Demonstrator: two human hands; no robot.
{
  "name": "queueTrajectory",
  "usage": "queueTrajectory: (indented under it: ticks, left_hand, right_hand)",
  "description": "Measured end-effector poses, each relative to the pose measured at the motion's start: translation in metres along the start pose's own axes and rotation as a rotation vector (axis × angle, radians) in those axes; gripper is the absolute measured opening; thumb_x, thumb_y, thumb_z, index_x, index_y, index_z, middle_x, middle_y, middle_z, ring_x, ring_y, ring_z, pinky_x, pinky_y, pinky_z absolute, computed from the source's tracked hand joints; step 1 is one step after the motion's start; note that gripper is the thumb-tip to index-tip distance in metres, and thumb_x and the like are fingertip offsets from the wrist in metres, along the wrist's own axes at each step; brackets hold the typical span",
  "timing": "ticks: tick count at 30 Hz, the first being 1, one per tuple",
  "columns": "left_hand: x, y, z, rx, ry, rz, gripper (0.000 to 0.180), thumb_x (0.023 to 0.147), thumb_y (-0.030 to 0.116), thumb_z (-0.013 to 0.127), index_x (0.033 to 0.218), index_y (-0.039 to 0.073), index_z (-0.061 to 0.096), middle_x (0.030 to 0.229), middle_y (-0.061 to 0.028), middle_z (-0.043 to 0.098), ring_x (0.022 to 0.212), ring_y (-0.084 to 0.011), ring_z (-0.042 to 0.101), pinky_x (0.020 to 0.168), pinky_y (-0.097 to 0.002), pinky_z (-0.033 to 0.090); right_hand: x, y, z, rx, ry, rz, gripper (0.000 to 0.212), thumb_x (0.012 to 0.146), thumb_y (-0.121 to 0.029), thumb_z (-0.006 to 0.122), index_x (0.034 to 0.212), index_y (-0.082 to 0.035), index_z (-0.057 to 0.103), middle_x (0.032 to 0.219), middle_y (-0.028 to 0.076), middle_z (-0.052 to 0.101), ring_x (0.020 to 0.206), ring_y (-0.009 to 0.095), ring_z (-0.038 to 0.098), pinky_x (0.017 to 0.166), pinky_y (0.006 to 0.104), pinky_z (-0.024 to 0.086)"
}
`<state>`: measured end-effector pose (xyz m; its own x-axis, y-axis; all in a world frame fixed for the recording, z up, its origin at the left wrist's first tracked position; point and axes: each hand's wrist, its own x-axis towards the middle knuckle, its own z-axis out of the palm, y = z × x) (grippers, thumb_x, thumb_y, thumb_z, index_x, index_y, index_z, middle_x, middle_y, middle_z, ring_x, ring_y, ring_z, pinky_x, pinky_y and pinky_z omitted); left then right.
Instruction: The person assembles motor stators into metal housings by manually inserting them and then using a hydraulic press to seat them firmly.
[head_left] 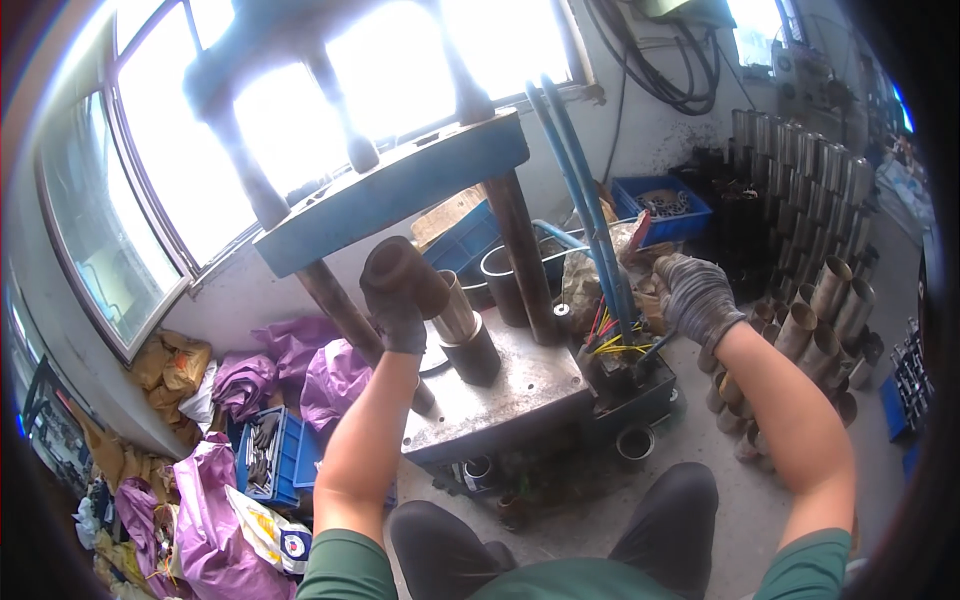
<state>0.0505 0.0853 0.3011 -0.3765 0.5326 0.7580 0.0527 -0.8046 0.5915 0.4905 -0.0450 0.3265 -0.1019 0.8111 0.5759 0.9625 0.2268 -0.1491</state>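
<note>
My left hand (398, 318), in a dark glove, is closed round a thick dark metal cylinder (412, 274), tilted beside the top of a shiny metal sleeve (456, 318). That sleeve stands upright in a dark round block (472, 362) on the steel bed (535, 375) of a press. Above hangs the press's blue crossplate (400, 185), held between steel columns. My right hand (698, 298), in a grey glove, is closed in the air to the right of the blue hoses (598, 235); what its fingers hold, if anything, is hidden.
Yellow and red wires (615, 345) cover a control unit right of the bed. Many metal sleeves (820, 320) stand on the floor at right, with stacked ones (800, 165) behind. Purple sacks (215, 500) and a blue crate (285, 460) lie at left. Another blue crate (690, 228) stands behind.
</note>
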Motion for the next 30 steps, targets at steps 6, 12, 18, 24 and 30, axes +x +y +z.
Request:
queueTrajectory:
  ticks: [6, 12, 18, 24, 30]
  left_hand:
    - [0.048, -0.013, 0.033, 0.747, 0.011, -0.111, 0.055, 0.071, 0.037, 0.094, 0.111, 0.003, 0.079, 0.106, -0.0127, 0.081, 0.097, -0.0253, 0.079, 0.09, -0.037, 0.062]
    - [0.058, -0.019, 0.036, 0.57, -0.051, -0.252, 0.049, 0.073, 0.032, 0.093, 0.11, 0.002, 0.081, 0.106, -0.0137, 0.082, 0.095, -0.0243, 0.079, 0.089, -0.0368, 0.061]
    - [0.05, -0.062, 0.02, 0.304, -0.072, -0.329, 0.055, 0.07, 0.019, 0.098, 0.115, 0.0, 0.075, 0.111, -0.0123, 0.08, 0.099, -0.0208, 0.076, 0.088, -0.0356, 0.061]
    - [0.014, -0.069, -0.011, 0.298, -0.32, -0.308, 0.058, 0.071, 0.018, 0.099, 0.121, 0.002, 0.073, 0.109, -0.0089, 0.079, 0.096, -0.0204, 0.075, 0.089, -0.0359, 0.06]
    - [-0.062, -0.062, -0.082, 0.978, -0.147, -0.306, 0.081, 0.08, 0.041, 0.09, 0.143, 0.003, 0.057, 0.143, -0.0232, 0.06, 0.135, -0.0392, 0.057, 0.115, -0.0442, 0.045]
  right_hand:
    - [-0.013, 0.004, -0.003, -0.014, -0.002, -0.005, 0.017, 0.098, -0.022, 0.065, 0.098, -0.007, 0.074, 0.097, 0.018, 0.074, 0.093, 0.039, 0.072, 0.084, 0.0497, 0.058]
    - [-0.025, 0.002, -0.007, 0.026, -0.034, 0.001, 0.027, 0.1, -0.03, 0.063, 0.101, -0.006, 0.074, 0.094, 0.018, 0.074, 0.093, 0.037, 0.073, 0.086, 0.0495, 0.058]
    - [-0.051, 0.005, -0.013, 0.004, -0.068, -0.04, 0.026, 0.096, -0.027, 0.066, 0.105, -0.004, 0.074, 0.093, 0.019, 0.074, 0.09, 0.039, 0.072, 0.084, 0.0507, 0.058]
    - [-0.099, 0.004, -0.025, -0.006, -0.151, -0.086, 0.024, 0.092, -0.025, 0.068, 0.106, -0.006, 0.073, 0.092, 0.018, 0.072, 0.088, 0.038, 0.072, 0.08, 0.0498, 0.058]
    - [-0.112, 0.014, -0.028, -0.086, -0.254, -0.044, 0.039, 0.093, -0.025, 0.064, 0.126, -0.007, 0.072, 0.098, 0.019, 0.074, 0.089, 0.038, 0.073, 0.08, 0.0497, 0.058]
